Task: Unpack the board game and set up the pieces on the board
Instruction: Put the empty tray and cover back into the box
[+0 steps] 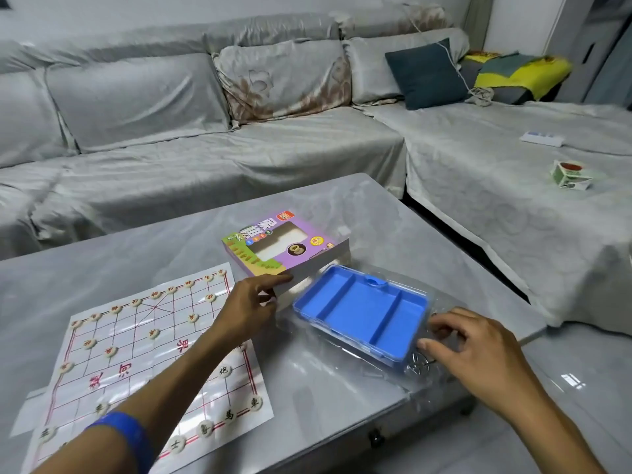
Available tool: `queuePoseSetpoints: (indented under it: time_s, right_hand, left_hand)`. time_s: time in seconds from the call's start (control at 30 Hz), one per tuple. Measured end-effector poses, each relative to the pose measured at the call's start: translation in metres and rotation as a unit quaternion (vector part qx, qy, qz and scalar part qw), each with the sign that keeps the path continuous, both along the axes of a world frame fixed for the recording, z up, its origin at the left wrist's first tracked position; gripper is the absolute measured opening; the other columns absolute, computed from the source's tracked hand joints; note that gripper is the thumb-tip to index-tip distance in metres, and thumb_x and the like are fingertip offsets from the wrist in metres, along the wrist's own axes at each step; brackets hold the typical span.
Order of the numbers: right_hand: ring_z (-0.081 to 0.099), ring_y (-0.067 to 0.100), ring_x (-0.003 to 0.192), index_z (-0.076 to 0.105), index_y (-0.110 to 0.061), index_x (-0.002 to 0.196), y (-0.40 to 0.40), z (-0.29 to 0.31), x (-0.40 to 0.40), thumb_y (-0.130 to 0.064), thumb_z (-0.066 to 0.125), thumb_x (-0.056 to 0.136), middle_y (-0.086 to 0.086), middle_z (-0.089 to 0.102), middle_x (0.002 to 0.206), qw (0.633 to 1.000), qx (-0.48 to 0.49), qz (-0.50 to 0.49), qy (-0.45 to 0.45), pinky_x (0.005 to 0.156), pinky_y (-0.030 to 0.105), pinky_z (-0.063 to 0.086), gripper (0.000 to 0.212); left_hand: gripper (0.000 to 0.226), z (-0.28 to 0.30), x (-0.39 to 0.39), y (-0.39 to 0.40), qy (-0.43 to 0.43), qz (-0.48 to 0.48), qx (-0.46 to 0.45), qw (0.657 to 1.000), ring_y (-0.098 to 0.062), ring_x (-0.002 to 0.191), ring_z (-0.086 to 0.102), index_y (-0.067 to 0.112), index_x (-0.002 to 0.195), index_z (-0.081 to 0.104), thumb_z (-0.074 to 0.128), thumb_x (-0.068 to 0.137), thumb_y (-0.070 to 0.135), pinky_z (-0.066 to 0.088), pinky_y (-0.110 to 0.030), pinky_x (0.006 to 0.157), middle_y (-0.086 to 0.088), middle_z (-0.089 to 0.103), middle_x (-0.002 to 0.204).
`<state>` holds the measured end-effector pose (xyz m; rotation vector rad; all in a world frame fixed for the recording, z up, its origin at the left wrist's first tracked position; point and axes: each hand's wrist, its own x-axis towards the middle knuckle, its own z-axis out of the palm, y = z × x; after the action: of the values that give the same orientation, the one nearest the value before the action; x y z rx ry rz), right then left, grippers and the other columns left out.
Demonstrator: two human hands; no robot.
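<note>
The left hand (pixel 251 304) pinches the near corner of the box (pixel 285 246), thumb on top and fingers curled under the edge, so the box is tipped up on that side. The right hand (pixel 478 350) reaches in from the near right with fingers loosely bent; its fingertips touch the clear cover (pixel 420 366) at the near right end of the blue tray (pixel 366 311). Whether it grips the plastic or only rests on it I cannot tell.

The tray lies between the two hands, just right of the left hand and just left of the right. Its long axis runs from the far left, beside the box, to the near right, at the right fingertips. Its compartments look empty. The right hand is nearer the tray; the left is nearer the box, whose open near side faces the tray's far left end. As I judge it, the packaging is being cleared away: the tray may go back into the box, sliding along its long axis toward the far left.

The board (pixel 154 354) lies left of and under the left forearm, flat on the table (pixel 342 405). Round pieces (pixel 154 333) already stand on its lines on both halves, so the set-up looks nearly or wholly done.

The table is grey and glossy. Beyond the hands runs a covered sofa (pixel 205 131) with a dark cushion (pixel 425 73); far right of the right hand, a small carton (pixel 569 174) lies on the seat.
</note>
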<state>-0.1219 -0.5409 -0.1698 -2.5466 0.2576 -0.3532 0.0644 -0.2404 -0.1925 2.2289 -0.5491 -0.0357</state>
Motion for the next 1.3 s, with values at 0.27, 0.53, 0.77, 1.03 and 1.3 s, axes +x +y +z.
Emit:
queuePoseSetpoints:
  time_s: [0.27, 0.53, 0.77, 1.03, 1.3]
  right_hand:
    - [0.061, 0.006, 0.075, 0.069, -0.024, 0.083, 0.003, -0.003, 0.008, -0.040, 0.080, 0.072, -0.013, 0.063, 0.079, 0.999, -0.022, -0.011, 0.043, 0.068, 0.028, 0.051, 0.023]
    - [0.060, 0.010, 0.077, 0.068, -0.021, 0.085, 0.009, -0.001, 0.006, -0.042, 0.078, 0.075, -0.011, 0.064, 0.082, 0.997, -0.036, -0.040, 0.059, 0.069, 0.025, 0.048, 0.025]
    - [0.043, 0.004, 0.066, 0.043, -0.031, 0.074, 0.028, -0.005, 0.015, -0.046, 0.070, 0.081, -0.017, 0.041, 0.070, 0.994, -0.085, -0.005, 0.064, 0.053, 0.012, 0.026, 0.031]
    - [0.060, 0.018, 0.092, 0.064, -0.019, 0.094, 0.048, -0.022, 0.038, -0.045, 0.062, 0.087, -0.001, 0.065, 0.100, 0.996, -0.077, -0.020, 0.048, 0.067, 0.022, 0.031, 0.028]
    - [0.055, 0.009, 0.102, 0.063, -0.018, 0.106, 0.074, -0.025, 0.051, -0.010, 0.059, 0.077, -0.008, 0.060, 0.109, 0.985, 0.089, 0.145, 0.029, 0.090, 0.019, 0.044, 0.030]
  left_hand:
    - [0.061, 0.006, 0.001, 0.010, -0.011, 0.009, -0.009, 1.000, -0.006, 0.075, 0.062, 0.029, 0.120, 0.067, 0.065, 0.075, -0.011, 0.054, -0.018, 0.068, 0.001, 0.069, 0.101]
    - [0.059, 0.008, -0.009, -0.001, -0.011, -0.020, -0.024, 0.999, -0.006, 0.081, 0.062, 0.034, 0.119, 0.066, 0.068, 0.074, -0.004, 0.053, -0.015, 0.070, 0.017, 0.067, 0.105]
    - [0.058, 0.001, -0.016, -0.007, -0.016, -0.037, -0.012, 0.999, -0.005, 0.088, 0.061, 0.034, 0.120, 0.067, 0.069, 0.074, -0.001, 0.056, -0.023, 0.076, 0.018, 0.064, 0.104]
    - [0.060, -0.001, -0.031, -0.020, -0.023, -0.094, 0.007, 0.995, 0.002, 0.102, 0.056, 0.037, 0.119, 0.067, 0.068, 0.072, -0.001, 0.045, -0.012, 0.089, 0.035, 0.059, 0.110]
    - [0.054, -0.005, -0.044, -0.022, -0.020, -0.091, 0.001, 0.996, -0.002, 0.102, 0.057, 0.045, 0.111, 0.066, 0.060, 0.066, 0.015, 0.046, -0.016, 0.091, 0.050, 0.054, 0.101]
